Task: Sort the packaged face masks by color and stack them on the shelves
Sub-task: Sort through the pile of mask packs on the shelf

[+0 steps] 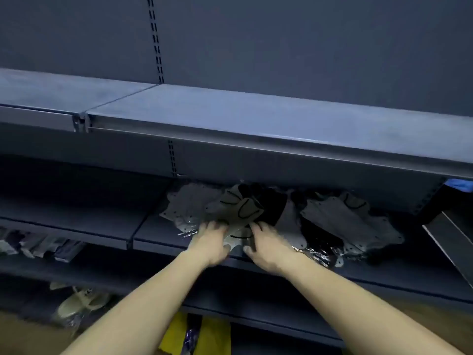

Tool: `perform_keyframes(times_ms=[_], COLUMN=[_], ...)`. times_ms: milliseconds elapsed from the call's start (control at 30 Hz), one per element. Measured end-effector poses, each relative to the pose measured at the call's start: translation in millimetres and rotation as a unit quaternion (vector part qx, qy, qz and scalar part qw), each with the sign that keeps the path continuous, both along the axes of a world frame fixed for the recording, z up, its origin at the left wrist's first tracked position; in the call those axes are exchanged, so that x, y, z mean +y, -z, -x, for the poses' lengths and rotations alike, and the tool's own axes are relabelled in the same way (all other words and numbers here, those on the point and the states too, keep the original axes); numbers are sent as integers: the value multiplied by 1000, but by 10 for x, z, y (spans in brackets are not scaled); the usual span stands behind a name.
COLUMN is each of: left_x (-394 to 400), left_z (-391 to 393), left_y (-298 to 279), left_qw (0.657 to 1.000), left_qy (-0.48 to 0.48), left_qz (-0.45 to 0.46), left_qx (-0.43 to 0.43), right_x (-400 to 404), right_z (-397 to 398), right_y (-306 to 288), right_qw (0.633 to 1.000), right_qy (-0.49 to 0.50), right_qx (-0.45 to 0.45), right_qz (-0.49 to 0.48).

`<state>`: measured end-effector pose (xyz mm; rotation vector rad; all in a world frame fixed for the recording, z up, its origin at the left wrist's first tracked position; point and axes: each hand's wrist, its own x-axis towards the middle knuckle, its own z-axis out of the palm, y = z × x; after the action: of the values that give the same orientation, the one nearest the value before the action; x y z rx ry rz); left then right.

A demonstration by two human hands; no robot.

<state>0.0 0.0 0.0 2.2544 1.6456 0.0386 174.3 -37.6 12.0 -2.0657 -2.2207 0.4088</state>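
Observation:
A loose pile of packaged face masks lies on the middle shelf (153, 233). Grey masks (188, 204) spread at the left, black masks (271, 204) sit in the middle, and more grey masks (350, 219) fan out at the right over black ones. Both hands reach into the pile's front. My left hand (211, 243) and my right hand (263, 245) each grip an edge of one grey packaged mask (239, 210) with black ear loops, fingers curled over it, thumbs at the shelf's front edge.
The upper shelf (230, 116) overhangs the pile. Small packets (41, 245) line a lower shelf at left. A pale item in plastic (76, 303) lies lower down. A yellow package (204, 334) sits at the bottom. A blue thing (460, 185) and a dark box (453, 237) are at right.

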Motion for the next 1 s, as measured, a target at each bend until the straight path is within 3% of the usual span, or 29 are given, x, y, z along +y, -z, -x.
perform_keyframes(times_ms=[267,367,533,667,1000], left_x=[168,273,400,492,530], left_z=[-75,-49,109,144,232], left_y=[379,524,602,545,504], left_qw=[997,999,998,997,992], left_qy=[-27,-7,36,38,2], left_qz=[-71,-38,-50,-69,-118], left_qx=[32,39,27,14,-40], right_x=[357,471,300,348,377], right_z=[153,260,431,431,434], right_y=[378,532,953,911,967], right_qw=[999,999,992,986,982], right_qy=[-13,0,16,65,95], right_qx=[-3,29,18,59,44], right_qz=[-38,-33,-127,-144,-160])
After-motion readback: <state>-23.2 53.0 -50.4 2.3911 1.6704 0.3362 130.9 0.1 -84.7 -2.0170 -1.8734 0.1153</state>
